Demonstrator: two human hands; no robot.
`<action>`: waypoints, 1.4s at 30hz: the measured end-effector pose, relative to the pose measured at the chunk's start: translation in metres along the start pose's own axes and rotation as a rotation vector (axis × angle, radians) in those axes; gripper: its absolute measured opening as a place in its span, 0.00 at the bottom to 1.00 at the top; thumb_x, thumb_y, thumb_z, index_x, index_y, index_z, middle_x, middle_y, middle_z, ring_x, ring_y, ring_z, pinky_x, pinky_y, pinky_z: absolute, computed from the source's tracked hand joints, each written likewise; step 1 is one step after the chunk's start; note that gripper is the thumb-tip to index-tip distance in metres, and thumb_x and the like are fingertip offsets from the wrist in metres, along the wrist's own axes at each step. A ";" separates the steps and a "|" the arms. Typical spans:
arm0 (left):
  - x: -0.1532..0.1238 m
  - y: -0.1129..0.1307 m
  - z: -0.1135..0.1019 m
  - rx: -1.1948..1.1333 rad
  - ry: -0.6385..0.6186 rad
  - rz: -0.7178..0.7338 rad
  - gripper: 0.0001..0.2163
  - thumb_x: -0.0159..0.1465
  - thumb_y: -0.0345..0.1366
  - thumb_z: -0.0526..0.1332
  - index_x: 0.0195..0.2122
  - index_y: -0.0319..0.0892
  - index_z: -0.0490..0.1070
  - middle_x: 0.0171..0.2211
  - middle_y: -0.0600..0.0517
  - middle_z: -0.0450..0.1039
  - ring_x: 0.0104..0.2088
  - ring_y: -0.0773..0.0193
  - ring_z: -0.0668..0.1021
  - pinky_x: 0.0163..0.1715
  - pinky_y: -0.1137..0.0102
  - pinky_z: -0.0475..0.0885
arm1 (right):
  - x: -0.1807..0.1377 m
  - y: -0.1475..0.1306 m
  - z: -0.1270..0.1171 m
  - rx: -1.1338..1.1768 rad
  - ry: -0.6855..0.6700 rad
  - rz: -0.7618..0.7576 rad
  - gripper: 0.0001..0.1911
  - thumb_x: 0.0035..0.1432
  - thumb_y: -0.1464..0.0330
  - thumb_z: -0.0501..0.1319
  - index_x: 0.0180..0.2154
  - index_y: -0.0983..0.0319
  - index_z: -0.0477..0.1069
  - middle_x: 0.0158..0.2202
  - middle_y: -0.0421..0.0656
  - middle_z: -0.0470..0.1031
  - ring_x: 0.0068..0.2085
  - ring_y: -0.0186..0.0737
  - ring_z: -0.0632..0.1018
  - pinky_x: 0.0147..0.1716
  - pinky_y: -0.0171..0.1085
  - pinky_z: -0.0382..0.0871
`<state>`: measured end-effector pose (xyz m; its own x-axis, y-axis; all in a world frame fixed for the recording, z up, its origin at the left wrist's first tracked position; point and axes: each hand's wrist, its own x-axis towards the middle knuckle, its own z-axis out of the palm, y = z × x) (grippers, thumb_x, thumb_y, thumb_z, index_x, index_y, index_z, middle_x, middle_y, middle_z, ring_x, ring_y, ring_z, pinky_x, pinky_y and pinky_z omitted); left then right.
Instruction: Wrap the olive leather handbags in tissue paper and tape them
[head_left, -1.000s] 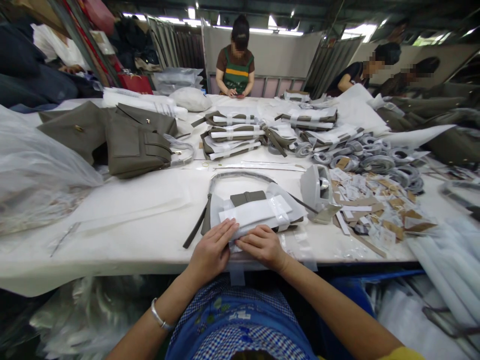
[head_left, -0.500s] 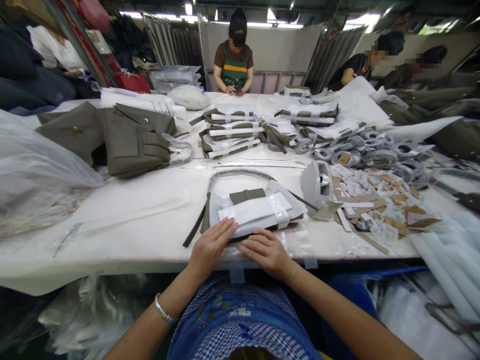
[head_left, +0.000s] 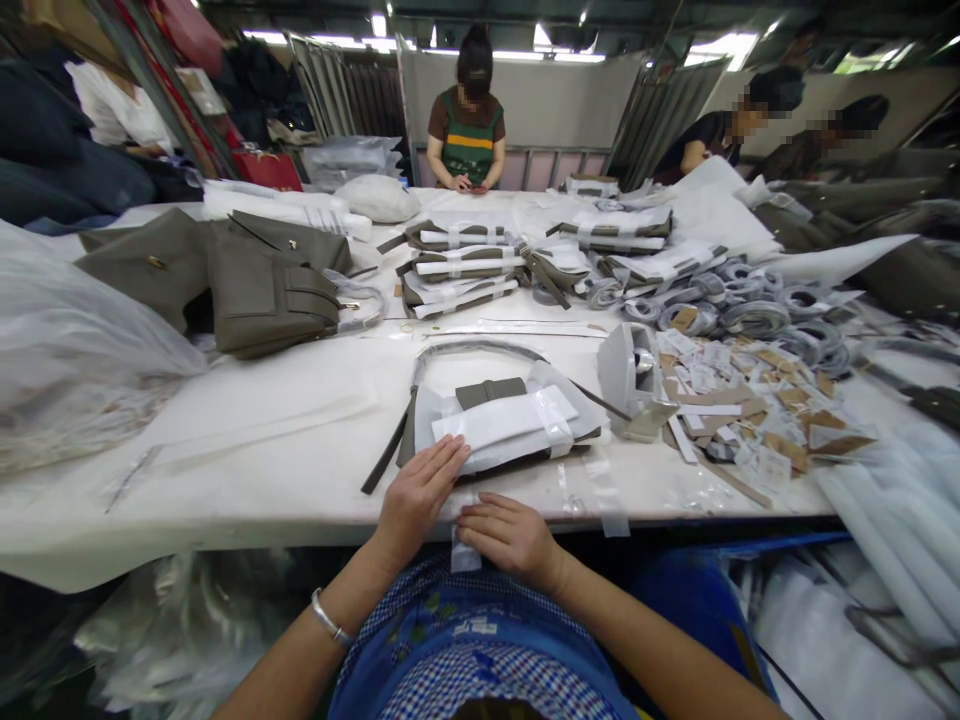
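A dark olive handbag, wrapped in white foam sheet held with clear tape, lies on the table in front of me. Its wrapped handle loops away from me. My left hand rests flat on the bag's near left corner, fingers stretched out side by side. At the table edge, my right hand has its fingers curled at a strip of clear tape that hangs over the edge. The right thumb is hidden. Another clear tape strip hangs further right.
A grey tape dispenser stands right of the bag, beside a heap of tags. Rolled wrapped straps and several wrapped bags lie behind. Unwrapped olive bags sit left. A co-worker is across the table.
My right hand has drawn back from the bag's near edge towards me, to the tape strip at the table edge. My left hand stays on the bag.
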<state>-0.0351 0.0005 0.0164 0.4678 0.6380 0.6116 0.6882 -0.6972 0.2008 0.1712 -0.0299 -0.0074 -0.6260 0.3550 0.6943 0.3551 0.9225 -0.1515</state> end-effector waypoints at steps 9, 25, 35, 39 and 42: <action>-0.007 0.000 0.007 0.026 0.016 0.016 0.25 0.69 0.24 0.53 0.67 0.44 0.56 0.61 0.45 0.67 0.63 0.55 0.67 0.60 0.55 0.70 | 0.012 -0.021 -0.024 0.108 0.047 0.143 0.13 0.68 0.74 0.53 0.44 0.62 0.75 0.40 0.44 0.83 0.42 0.37 0.82 0.47 0.39 0.76; -0.005 0.001 0.004 -0.048 0.165 -0.129 0.12 0.69 0.28 0.55 0.52 0.40 0.69 0.45 0.45 0.76 0.46 0.59 0.78 0.49 0.65 0.77 | 0.096 0.059 -0.030 -0.024 -0.140 0.581 0.04 0.54 0.69 0.71 0.29 0.58 0.78 0.34 0.38 0.81 0.40 0.38 0.77 0.43 0.39 0.64; -0.009 -0.001 0.004 -0.058 0.135 -0.032 0.16 0.68 0.25 0.56 0.56 0.41 0.68 0.54 0.43 0.73 0.55 0.57 0.74 0.54 0.61 0.74 | 0.122 0.077 -0.037 0.014 -0.478 0.695 0.06 0.54 0.65 0.71 0.29 0.59 0.77 0.39 0.39 0.77 0.43 0.40 0.74 0.39 0.37 0.61; -0.008 0.002 0.004 -0.024 0.107 -0.022 0.18 0.67 0.24 0.57 0.58 0.38 0.67 0.57 0.42 0.72 0.57 0.54 0.72 0.56 0.59 0.73 | 0.122 0.080 -0.033 -0.026 -0.471 0.715 0.07 0.55 0.64 0.70 0.32 0.59 0.75 0.36 0.39 0.75 0.39 0.38 0.74 0.35 0.35 0.60; -0.006 0.004 0.002 0.001 0.089 -0.040 0.19 0.67 0.24 0.56 0.60 0.38 0.64 0.55 0.44 0.74 0.56 0.55 0.73 0.55 0.59 0.74 | 0.122 0.080 -0.030 -0.006 -0.417 0.740 0.10 0.54 0.63 0.71 0.35 0.60 0.73 0.35 0.39 0.74 0.37 0.37 0.74 0.34 0.34 0.61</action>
<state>-0.0337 -0.0052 0.0122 0.3889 0.6336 0.6688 0.7058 -0.6715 0.2258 0.1439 0.0822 0.0858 -0.4349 0.8948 0.1009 0.7773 0.4296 -0.4597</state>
